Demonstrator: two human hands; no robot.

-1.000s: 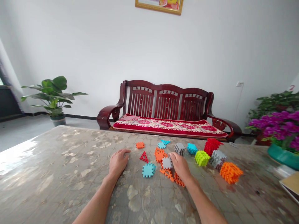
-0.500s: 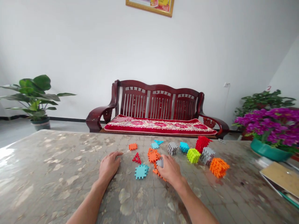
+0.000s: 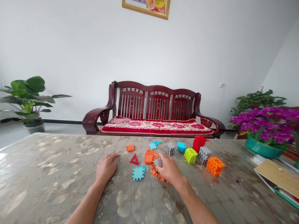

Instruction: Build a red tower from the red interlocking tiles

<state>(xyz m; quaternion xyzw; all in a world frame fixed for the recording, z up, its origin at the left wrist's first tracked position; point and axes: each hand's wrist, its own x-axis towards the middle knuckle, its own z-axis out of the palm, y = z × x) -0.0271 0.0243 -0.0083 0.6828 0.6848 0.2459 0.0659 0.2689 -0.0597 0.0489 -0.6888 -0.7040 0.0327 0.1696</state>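
Observation:
My left hand (image 3: 106, 168) rests on the table (image 3: 63, 174), holding nothing, its fingers apart, left of a red triangular piece (image 3: 134, 159) and a teal square piece (image 3: 138, 173). In my right hand (image 3: 170, 168) a grey piece (image 3: 158, 162) is gripped between thumb and fingers. It is over or beside loose orange pieces (image 3: 149, 158); the exact contact is hidden. An orange piece (image 3: 130, 148) and a light blue piece (image 3: 153, 146) lie farther back.
Right of my right hand stand stacks: grey (image 3: 170, 149), blue (image 3: 181, 147), lime (image 3: 190, 155), red (image 3: 199, 143), another grey (image 3: 204, 155) and orange (image 3: 215, 166). A teal flower pot (image 3: 263, 148) and a folder (image 3: 279, 174) sit at the right. A wooden bench (image 3: 154, 102) is behind.
The whole view has shifted slightly. My right hand stays on the grey piece, and more of the orange pieces beside it shows. My left hand looks nearly unmoved on the table.

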